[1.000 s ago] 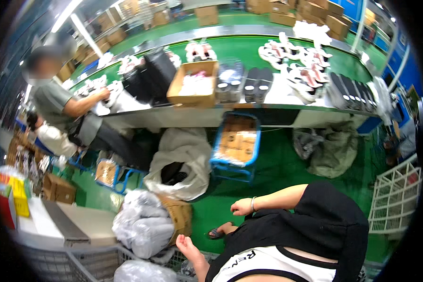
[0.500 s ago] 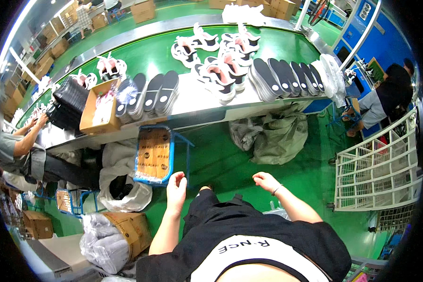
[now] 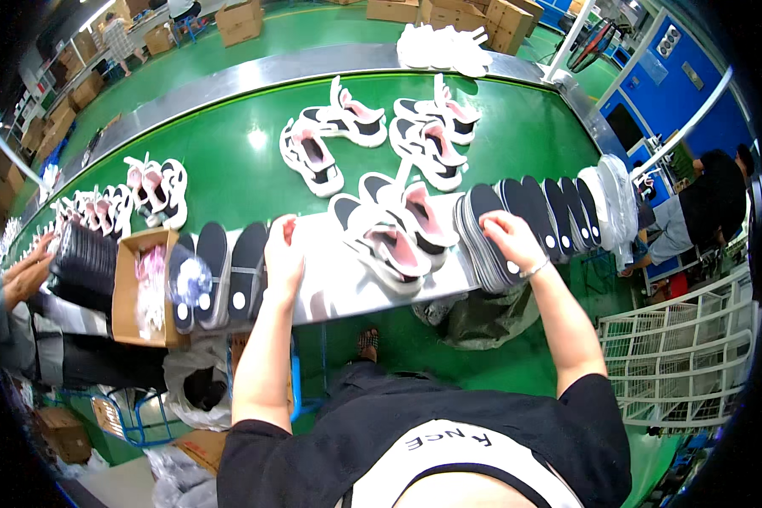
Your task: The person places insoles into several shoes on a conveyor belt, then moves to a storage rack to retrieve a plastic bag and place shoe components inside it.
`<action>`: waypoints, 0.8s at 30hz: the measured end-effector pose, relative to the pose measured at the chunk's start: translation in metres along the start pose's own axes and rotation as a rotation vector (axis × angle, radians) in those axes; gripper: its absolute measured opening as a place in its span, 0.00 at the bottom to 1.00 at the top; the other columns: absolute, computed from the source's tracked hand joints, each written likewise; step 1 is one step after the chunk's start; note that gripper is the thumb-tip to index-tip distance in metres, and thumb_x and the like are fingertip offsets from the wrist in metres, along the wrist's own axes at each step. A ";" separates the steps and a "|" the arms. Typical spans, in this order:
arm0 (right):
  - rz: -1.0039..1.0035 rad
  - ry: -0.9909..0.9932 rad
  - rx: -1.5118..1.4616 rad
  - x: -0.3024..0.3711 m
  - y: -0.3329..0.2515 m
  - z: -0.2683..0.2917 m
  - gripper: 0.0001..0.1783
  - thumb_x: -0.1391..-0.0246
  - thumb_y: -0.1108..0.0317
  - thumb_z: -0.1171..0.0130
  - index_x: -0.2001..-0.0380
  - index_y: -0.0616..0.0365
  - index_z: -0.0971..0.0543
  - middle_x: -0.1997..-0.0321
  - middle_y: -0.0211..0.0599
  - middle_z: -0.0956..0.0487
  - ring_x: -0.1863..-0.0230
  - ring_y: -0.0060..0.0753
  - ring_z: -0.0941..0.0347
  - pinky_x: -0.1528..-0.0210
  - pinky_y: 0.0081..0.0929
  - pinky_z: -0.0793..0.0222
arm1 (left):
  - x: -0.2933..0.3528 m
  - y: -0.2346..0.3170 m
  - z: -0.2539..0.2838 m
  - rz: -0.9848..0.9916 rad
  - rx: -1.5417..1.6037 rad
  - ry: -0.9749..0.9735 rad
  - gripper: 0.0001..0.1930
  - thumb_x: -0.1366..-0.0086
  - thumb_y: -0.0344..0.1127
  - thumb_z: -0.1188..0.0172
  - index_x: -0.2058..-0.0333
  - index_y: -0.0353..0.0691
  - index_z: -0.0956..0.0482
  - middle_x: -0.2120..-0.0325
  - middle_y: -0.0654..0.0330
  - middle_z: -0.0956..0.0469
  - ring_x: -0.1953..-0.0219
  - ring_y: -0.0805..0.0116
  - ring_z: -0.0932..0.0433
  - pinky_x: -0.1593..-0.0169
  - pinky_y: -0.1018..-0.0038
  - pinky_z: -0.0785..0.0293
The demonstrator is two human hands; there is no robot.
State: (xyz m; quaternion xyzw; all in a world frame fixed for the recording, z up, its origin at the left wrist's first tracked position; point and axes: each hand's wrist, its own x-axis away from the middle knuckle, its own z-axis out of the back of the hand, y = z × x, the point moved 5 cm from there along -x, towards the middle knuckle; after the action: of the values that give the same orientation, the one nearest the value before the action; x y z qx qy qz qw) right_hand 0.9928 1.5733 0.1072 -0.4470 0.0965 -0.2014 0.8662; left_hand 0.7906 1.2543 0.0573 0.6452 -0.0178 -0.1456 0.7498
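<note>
An insole is being picked from the fanned row of dark insoles (image 3: 529, 212): the right hand (image 3: 510, 240) is laid on its near end, fingers curled over the stack, though a firm grip cannot be told. The left hand (image 3: 283, 258) is rested flat and empty on the grey ledge (image 3: 334, 284). Just left of the right hand lies a pink-lined shoe (image 3: 389, 245); one insole would next need separating.

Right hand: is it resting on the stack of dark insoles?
Yes. The right hand lies on the stack of dark insoles at the table edge, fingers spread over them.
</note>
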 end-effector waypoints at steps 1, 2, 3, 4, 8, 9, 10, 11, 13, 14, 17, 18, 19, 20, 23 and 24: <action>0.023 0.030 0.067 -0.030 0.004 0.007 0.10 0.53 0.67 0.50 0.68 0.62 0.27 0.71 0.38 0.26 0.69 0.27 0.30 0.64 0.20 0.35 | -0.031 0.007 -0.015 -0.048 -0.119 -0.022 0.12 0.44 0.31 0.48 0.61 0.33 0.32 0.72 0.61 0.29 0.70 0.77 0.32 0.64 0.81 0.35; 0.067 0.051 0.169 -0.059 0.010 0.008 0.11 0.54 0.66 0.50 0.68 0.62 0.27 0.70 0.40 0.26 0.68 0.31 0.30 0.63 0.22 0.35 | -0.064 0.001 -0.027 -0.012 -0.222 -0.065 0.15 0.47 0.33 0.48 0.61 0.32 0.32 0.71 0.55 0.27 0.68 0.70 0.28 0.62 0.77 0.33; 0.102 0.068 0.275 -0.081 0.012 0.008 0.12 0.55 0.66 0.50 0.69 0.62 0.27 0.70 0.43 0.26 0.67 0.36 0.29 0.63 0.24 0.35 | -0.090 -0.001 -0.039 -0.002 -0.356 -0.122 0.18 0.49 0.37 0.47 0.60 0.34 0.32 0.69 0.52 0.27 0.66 0.63 0.28 0.61 0.72 0.33; 0.104 0.047 0.349 -0.102 0.016 0.008 0.13 0.55 0.64 0.51 0.70 0.62 0.27 0.69 0.44 0.27 0.64 0.41 0.31 0.60 0.28 0.36 | -0.115 -0.007 -0.052 -0.053 -0.567 -0.129 0.21 0.50 0.40 0.46 0.59 0.35 0.33 0.68 0.51 0.28 0.64 0.60 0.28 0.60 0.69 0.34; 0.003 0.005 0.548 -0.161 0.058 0.001 0.15 0.57 0.61 0.49 0.67 0.59 0.27 0.62 0.45 0.29 0.58 0.44 0.34 0.54 0.31 0.39 | -0.175 -0.030 -0.108 -0.111 -1.226 -0.230 0.34 0.53 0.50 0.43 0.50 0.40 0.42 0.64 0.51 0.28 0.60 0.56 0.29 0.58 0.59 0.36; -0.059 0.004 0.565 -0.172 0.069 0.000 0.16 0.58 0.59 0.48 0.66 0.57 0.26 0.58 0.45 0.31 0.54 0.43 0.36 0.53 0.34 0.40 | -0.184 -0.044 -0.120 -0.010 -1.290 -0.347 0.39 0.53 0.49 0.43 0.45 0.43 0.50 0.62 0.51 0.29 0.60 0.57 0.29 0.57 0.59 0.37; -0.073 0.029 0.601 -0.188 0.076 0.000 0.17 0.59 0.58 0.46 0.65 0.55 0.26 0.53 0.47 0.35 0.49 0.45 0.41 0.50 0.37 0.44 | -0.192 -0.057 -0.131 0.089 -1.294 -0.418 0.42 0.53 0.47 0.43 0.44 0.44 0.56 0.61 0.50 0.29 0.60 0.58 0.29 0.56 0.59 0.37; -0.092 0.048 0.630 -0.200 0.082 -0.002 0.19 0.61 0.56 0.44 0.65 0.53 0.26 0.49 0.49 0.38 0.45 0.47 0.46 0.47 0.41 0.48 | -0.196 -0.068 -0.139 0.196 -1.302 -0.492 0.45 0.53 0.46 0.43 0.42 0.45 0.62 0.61 0.50 0.29 0.59 0.58 0.28 0.56 0.60 0.38; -0.057 0.024 0.724 -0.223 0.090 -0.010 0.20 0.63 0.54 0.43 0.65 0.51 0.26 0.45 0.51 0.43 0.42 0.50 0.52 0.44 0.44 0.54 | -0.209 -0.094 -0.152 0.281 -1.213 -0.453 0.46 0.52 0.39 0.45 0.42 0.48 0.70 0.64 0.49 0.27 0.62 0.58 0.27 0.58 0.62 0.35; -0.025 0.025 0.833 -0.237 0.094 -0.006 0.22 0.65 0.52 0.42 0.65 0.49 0.26 0.42 0.53 0.48 0.40 0.52 0.58 0.42 0.46 0.61 | -0.215 -0.087 -0.170 0.272 -1.173 -0.445 0.45 0.52 0.35 0.47 0.42 0.49 0.70 0.66 0.48 0.27 0.64 0.57 0.26 0.61 0.62 0.34; 0.004 -0.022 0.890 -0.275 0.101 -0.007 0.24 0.71 0.51 0.41 0.65 0.47 0.25 0.40 0.57 0.56 0.38 0.57 0.68 0.40 0.48 0.73 | -0.233 -0.062 -0.211 0.270 -1.064 -0.484 0.45 0.53 0.27 0.51 0.42 0.53 0.71 0.71 0.45 0.26 0.69 0.52 0.25 0.65 0.63 0.31; 0.038 -0.049 0.884 -0.286 0.105 -0.009 0.24 0.73 0.52 0.40 0.66 0.46 0.25 0.40 0.59 0.58 0.38 0.58 0.69 0.41 0.49 0.76 | -0.236 -0.060 -0.222 0.286 -1.060 -0.520 0.44 0.54 0.27 0.50 0.42 0.52 0.68 0.70 0.44 0.26 0.67 0.52 0.26 0.63 0.63 0.32; 0.010 -0.107 0.906 -0.297 0.112 -0.013 0.23 0.72 0.53 0.41 0.66 0.45 0.24 0.40 0.59 0.58 0.38 0.58 0.67 0.40 0.48 0.75 | -0.239 -0.059 -0.232 0.301 -1.056 -0.558 0.43 0.55 0.28 0.50 0.42 0.51 0.65 0.68 0.43 0.27 0.66 0.51 0.26 0.61 0.63 0.32; 0.000 -0.111 0.864 -0.306 0.116 -0.022 0.21 0.71 0.54 0.42 0.67 0.46 0.24 0.40 0.59 0.56 0.39 0.57 0.64 0.40 0.46 0.73 | -0.244 -0.081 -0.229 0.254 -1.079 -0.539 0.40 0.56 0.29 0.48 0.43 0.50 0.57 0.67 0.43 0.27 0.63 0.51 0.27 0.59 0.64 0.33; -0.007 -0.230 0.868 -0.336 0.127 -0.019 0.16 0.68 0.55 0.44 0.74 0.51 0.22 0.55 0.45 0.32 0.49 0.44 0.41 0.49 0.43 0.51 | -0.264 -0.089 -0.248 0.361 -1.090 -0.634 0.24 0.58 0.40 0.44 0.59 0.38 0.31 0.64 0.46 0.27 0.60 0.51 0.29 0.55 0.68 0.34; 0.000 -0.239 0.894 -0.342 0.135 -0.016 0.15 0.67 0.54 0.45 0.74 0.49 0.22 0.60 0.41 0.29 0.54 0.40 0.36 0.53 0.41 0.46 | -0.273 -0.098 -0.251 0.348 -1.052 -0.617 0.24 0.59 0.41 0.43 0.62 0.36 0.30 0.67 0.47 0.26 0.63 0.54 0.27 0.58 0.69 0.33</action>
State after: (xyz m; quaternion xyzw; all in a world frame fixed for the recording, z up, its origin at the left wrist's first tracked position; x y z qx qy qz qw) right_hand 0.7147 1.7805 -0.0164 -0.0496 -0.1002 -0.1703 0.9790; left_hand 0.5644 1.5497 -0.0365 0.1066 -0.2640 -0.1902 0.9396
